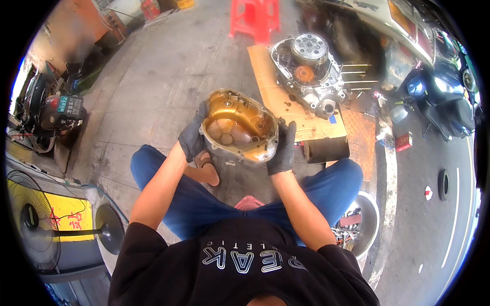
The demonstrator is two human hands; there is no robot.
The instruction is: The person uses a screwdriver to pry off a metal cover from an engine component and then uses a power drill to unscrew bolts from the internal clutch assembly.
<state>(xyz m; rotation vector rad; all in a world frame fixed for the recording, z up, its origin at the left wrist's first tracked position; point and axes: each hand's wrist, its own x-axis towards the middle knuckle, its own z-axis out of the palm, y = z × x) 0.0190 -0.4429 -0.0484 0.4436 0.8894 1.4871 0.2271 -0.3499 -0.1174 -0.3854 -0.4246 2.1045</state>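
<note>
Between my two gloved hands is a metal engine cover, its hollow inside facing up and coated golden brown with oil. My left hand grips its left rim, and my right hand wraps round its right end. Both wear dark grey gloves. The cover is held in the air above my knees, slightly tilted. Beyond it to the right, an opened engine block rests on a cardboard sheet. A round clutch and an orange-brown gear show in the block, with long studs sticking out to the right.
A red plastic stool stands ahead. By my right knee is a metal bowl of tools. A fan stands at the left, below a parked motorbike. Across the kerb are a red can, a tyre and a scooter.
</note>
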